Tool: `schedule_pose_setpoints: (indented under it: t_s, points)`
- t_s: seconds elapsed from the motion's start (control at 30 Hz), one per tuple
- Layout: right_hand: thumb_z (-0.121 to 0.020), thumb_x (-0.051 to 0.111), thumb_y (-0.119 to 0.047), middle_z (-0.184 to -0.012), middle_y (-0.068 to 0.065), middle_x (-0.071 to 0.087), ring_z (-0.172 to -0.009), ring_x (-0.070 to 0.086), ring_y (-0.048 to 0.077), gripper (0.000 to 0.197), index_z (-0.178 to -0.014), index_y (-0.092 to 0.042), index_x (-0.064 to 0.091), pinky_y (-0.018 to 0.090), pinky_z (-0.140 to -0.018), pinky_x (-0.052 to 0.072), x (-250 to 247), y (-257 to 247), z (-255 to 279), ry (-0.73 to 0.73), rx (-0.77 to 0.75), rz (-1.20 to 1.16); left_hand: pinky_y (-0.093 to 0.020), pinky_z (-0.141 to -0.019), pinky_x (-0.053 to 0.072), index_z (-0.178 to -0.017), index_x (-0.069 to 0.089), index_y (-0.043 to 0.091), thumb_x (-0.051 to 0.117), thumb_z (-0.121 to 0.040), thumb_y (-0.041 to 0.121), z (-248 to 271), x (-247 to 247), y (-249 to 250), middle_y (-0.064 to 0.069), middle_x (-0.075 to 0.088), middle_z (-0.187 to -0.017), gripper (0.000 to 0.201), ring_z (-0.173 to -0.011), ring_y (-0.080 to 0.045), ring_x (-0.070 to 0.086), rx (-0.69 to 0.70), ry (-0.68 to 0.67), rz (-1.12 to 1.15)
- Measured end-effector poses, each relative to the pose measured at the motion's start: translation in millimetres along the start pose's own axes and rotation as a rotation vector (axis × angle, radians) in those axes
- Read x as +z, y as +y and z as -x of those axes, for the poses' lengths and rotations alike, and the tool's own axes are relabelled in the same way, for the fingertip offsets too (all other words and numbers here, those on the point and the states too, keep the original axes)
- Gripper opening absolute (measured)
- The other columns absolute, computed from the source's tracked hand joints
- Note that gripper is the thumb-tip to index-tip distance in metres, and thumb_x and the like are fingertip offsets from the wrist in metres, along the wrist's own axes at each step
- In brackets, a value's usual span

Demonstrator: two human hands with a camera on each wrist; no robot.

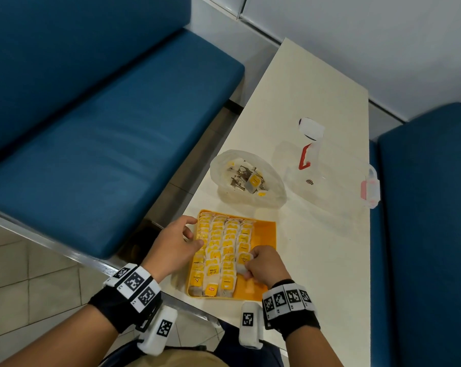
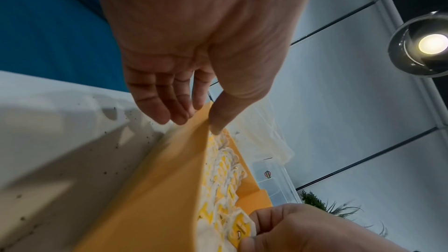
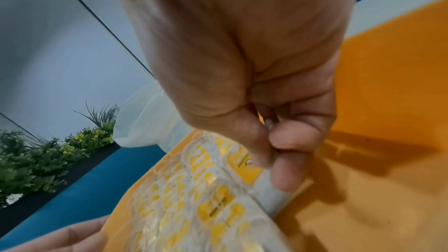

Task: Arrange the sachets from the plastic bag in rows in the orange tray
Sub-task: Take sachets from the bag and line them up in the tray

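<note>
Right hand (image 1: 266,263) fingers curled, pinching one sachet (image 1: 244,260) at the near end of the fourth row, thumb and forefinger tight on its top edge in the right wrist view. Left hand (image 1: 175,246) relaxed and loosely spread, thumb on the left rim of the orange tray (image 1: 266,234), other fingers down the outside wall; bracing, not holding a sachet.

Key relation: held sachet sits right at the boundary between filled rows (image 1: 221,250) and the bare orange strip along the tray's right side. Rows run away from the person, long axis near-to-far; three full rows on the left, fourth row stops short of the near edge, so the open slots lie directly under and just toward the person from the right hand. Right hand is the nearer one; left is across the filled rows. Judgement: next move is a short set-down, overlapping the previous sachet; risk is nudging neighbours out of line.

Plastic bag (image 1: 248,178) lies beyond the tray's far edge, mouth open, a few sachets left inside, so task is well along but not done. Right hand also nearer the bag.

Surface: off-white table (image 1: 316,247), narrow. Clear plastic container (image 1: 330,176) with red latch just right of the bag. Blue benches (image 1: 105,128) either side, pale wall panels, tiled floor.
</note>
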State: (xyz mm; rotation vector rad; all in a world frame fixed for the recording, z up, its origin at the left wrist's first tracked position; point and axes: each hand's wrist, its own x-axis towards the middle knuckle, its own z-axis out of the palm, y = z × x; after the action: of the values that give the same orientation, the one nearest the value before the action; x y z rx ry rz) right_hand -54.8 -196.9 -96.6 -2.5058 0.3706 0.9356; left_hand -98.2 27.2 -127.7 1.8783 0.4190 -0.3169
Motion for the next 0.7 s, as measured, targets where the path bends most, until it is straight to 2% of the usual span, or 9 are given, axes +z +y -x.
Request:
schedule_pose_setpoints:
  t_s: [0.1, 0.2, 0.37, 0.47, 0.57, 0.7]
  points:
    - [-0.068, 0.06, 0.007, -0.067, 0.004, 0.057, -0.068, 0.055, 0.024, 0.026, -0.061, -0.015, 0.05, 0.025, -0.055, 0.042, 7, -1, -4, 0.053, 0.008, -0.029, -0.022, -0.072, 0.047, -0.128, 0.055, 0.031, 0.077, -0.089, 0.025, 0, 0, 0, 0.003, 0.061, -0.096, 0.045, -0.086, -0.011, 0.063, -0.007, -0.011, 0.005]
    - [-0.074, 0.061, 0.003, -0.066, -0.002, 0.052, -0.061, 0.048, 0.013, 0.027, -0.065, -0.018, 0.047, 0.023, -0.049, 0.034, 11, -1, -4, 0.078, 0.016, -0.068, -0.02, -0.068, 0.045, -0.129, 0.054, 0.031, 0.077, -0.089, 0.024, 0, -1, 0, 0.003, 0.061, -0.097, 0.046, -0.085, -0.01, 0.063, -0.01, -0.017, 0.005]
    - [-0.078, 0.06, -0.005, -0.086, 0.003, 0.058, -0.079, 0.054, 0.02, 0.017, -0.08, -0.018, 0.049, 0.026, -0.06, 0.04, 17, -1, -9, 0.135, 0.024, -0.085, -0.019, -0.067, 0.045, -0.13, 0.054, 0.031, 0.076, -0.09, 0.023, 1, -1, 0, 0.004, 0.061, -0.097, 0.047, -0.085, -0.01, 0.063, -0.013, -0.026, 0.008]
    - [-0.08, 0.061, -0.005, -0.091, 0.006, 0.061, -0.081, 0.054, 0.02, 0.016, -0.081, -0.017, 0.051, 0.023, -0.057, 0.038, 18, 0, -11, 0.161, 0.025, -0.086, -0.018, -0.066, 0.046, -0.13, 0.054, 0.031, 0.076, -0.09, 0.023, 0, -1, 1, 0.004, 0.061, -0.097, 0.047, -0.085, -0.01, 0.064, -0.014, -0.029, 0.005]
    - [-0.079, 0.062, -0.004, -0.096, 0.01, 0.066, -0.083, 0.056, 0.021, 0.014, -0.082, -0.015, 0.053, 0.026, -0.063, 0.041, 20, -1, -12, 0.182, 0.023, -0.08, -0.017, -0.066, 0.045, -0.131, 0.053, 0.03, 0.075, -0.09, 0.023, 1, -1, 2, 0.003, 0.061, -0.098, 0.047, -0.085, -0.01, 0.064, -0.014, -0.028, 0.007]
    - [-0.08, 0.062, -0.008, -0.092, 0.008, 0.065, -0.079, 0.058, 0.021, 0.012, -0.084, -0.014, 0.053, 0.026, -0.059, 0.043, 17, -1, -9, 0.189, 0.007, -0.084, -0.018, -0.066, 0.046, -0.131, 0.053, 0.031, 0.076, -0.09, 0.026, 2, -5, 6, 0.003, 0.061, -0.099, 0.047, -0.086, -0.009, 0.064, -0.015, -0.053, -0.009]
